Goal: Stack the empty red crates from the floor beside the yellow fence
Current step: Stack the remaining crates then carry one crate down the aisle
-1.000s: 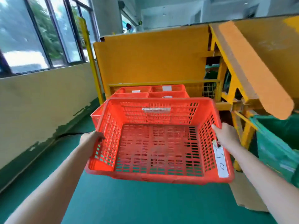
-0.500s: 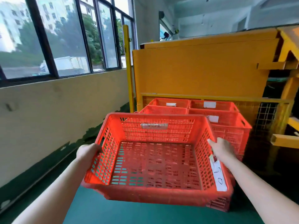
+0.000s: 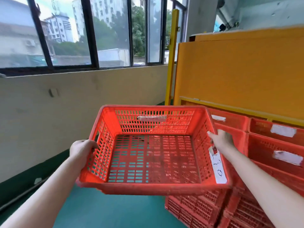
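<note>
Fingers (image 3: pixel 94 146) of the left hand (image 3: pixel 81 151) curl round the left wall of the empty red crate (image 3: pixel 153 163), while the right hand (image 3: pixel 222 141) grips the right rim, thumb on top. Held in the air, the crate overlaps the near left corner of the stacked red crates (image 3: pixel 271 145) beside the yellow fence (image 3: pixel 238 71).

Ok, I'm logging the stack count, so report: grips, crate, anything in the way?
Left grip and right grip hold the empty red crate by its sides, airborne. Stacked red crates to its right, by the yellow fence. Nothing between them.
</note>
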